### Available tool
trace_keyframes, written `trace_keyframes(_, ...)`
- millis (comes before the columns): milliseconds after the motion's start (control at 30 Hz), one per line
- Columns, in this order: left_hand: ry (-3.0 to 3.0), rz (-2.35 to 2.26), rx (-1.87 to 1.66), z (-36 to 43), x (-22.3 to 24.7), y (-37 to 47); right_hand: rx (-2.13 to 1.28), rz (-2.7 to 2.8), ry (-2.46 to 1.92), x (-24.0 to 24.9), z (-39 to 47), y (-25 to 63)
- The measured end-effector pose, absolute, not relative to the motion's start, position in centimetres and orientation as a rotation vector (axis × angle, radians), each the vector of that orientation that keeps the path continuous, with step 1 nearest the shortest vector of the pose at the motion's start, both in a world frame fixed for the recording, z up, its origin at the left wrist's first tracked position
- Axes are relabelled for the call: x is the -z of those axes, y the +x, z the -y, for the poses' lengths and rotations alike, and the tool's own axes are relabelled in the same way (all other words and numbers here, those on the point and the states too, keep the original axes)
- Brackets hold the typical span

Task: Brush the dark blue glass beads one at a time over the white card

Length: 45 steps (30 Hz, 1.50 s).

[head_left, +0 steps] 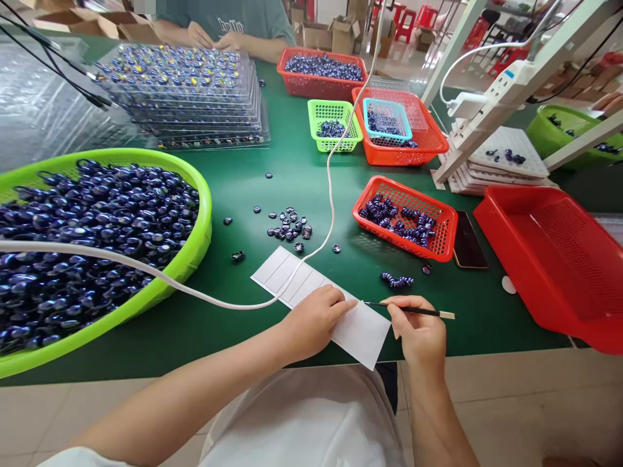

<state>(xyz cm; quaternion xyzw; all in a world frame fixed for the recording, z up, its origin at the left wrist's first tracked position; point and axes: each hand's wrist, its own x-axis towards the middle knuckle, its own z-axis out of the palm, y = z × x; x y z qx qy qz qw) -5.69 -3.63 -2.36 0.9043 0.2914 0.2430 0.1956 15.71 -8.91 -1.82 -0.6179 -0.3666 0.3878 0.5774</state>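
A white paper sheet [363, 334] with ruled lines at its upper-left part lies slantwise near the table's front edge. My left hand [316, 321] rests on it, fingers curled and pressed together against the paper. Whether something small is under those fingertips I cannot tell. My right hand [419, 327] pinches a thin black brush-like tool [428, 311] with a pale end. Its fine tip points left and meets the sheet beside my left fingertips. Just beyond lie a short row of dark shiny beads [396, 280] and a loose cluster of dark pieces [289, 224].
A large green basket [207, 214] heaped with dark pieces stands left. A white cable [331, 175] crosses over the sheet. Red basket [450, 240], phone [470, 240] and red tray [530, 285] are right. Stacked clear trays [195, 110] stand before a co-worker [224, 26].
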Motion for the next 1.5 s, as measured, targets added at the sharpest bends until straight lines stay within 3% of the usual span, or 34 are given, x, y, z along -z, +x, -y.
trace_keyframes(133, 2.306, -0.938, -0.829, 3.5, 2.1, -5.7, -0.788, 0.728, -1.286, 2.7, 9.5, 15.4)
trace_keyframes(433, 2.216, -0.891, -0.810, 2.0, -0.3, -3.6, -0.721, 0.622, -1.185, 3.6, 9.8, 15.2)
trace_keyframes(800, 1.584, -0.995, -0.732, 2.5, 1.9, -2.0, -0.720, 0.653, -1.168, 3.0, 9.7, 15.1)
trace_keyframes(1500, 1.745, -0.944, -0.850, 2.3, 2.2, -2.4, -0.716, 0.658, -1.202, 2.6, 10.0, 14.9)
